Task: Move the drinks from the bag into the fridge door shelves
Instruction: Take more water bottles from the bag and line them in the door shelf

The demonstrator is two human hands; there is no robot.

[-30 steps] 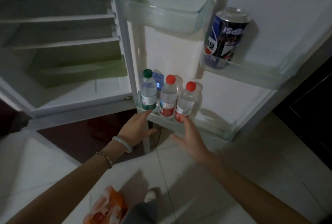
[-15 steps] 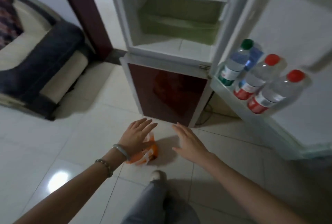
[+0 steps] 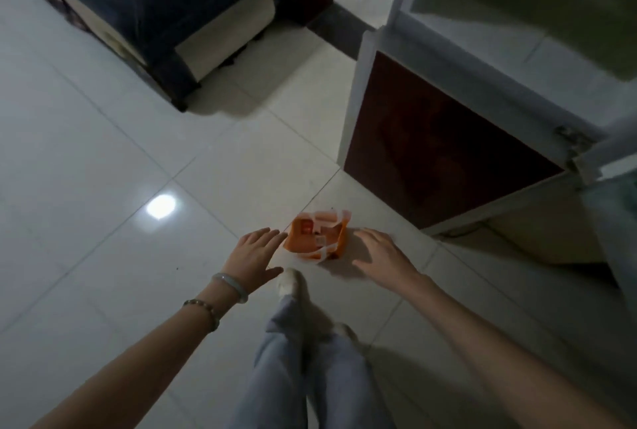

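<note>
An orange plastic bag [image 3: 315,235] with white handles sits on the white tiled floor in front of the fridge [image 3: 448,139]. My left hand [image 3: 255,254] hovers just left of the bag, fingers spread, holding nothing. My right hand [image 3: 382,253] hovers just right of it, also spread and empty. Neither hand touches the bag. What the bag holds is hidden. The fridge's dark red lower door is closed, and its open upper compartment shows at the top right. The door shelves and the bottles are out of view.
A dark and cream sofa [image 3: 193,5] stands at the upper left. My legs in light jeans [image 3: 293,359] and a white shoe [image 3: 289,282] are right below the bag. The edge of the open fridge door [image 3: 617,222] is at the far right.
My view has swung down and left from the door shelves to the floor. Both hands have dropped from the bottles to either side of the orange bag.
</note>
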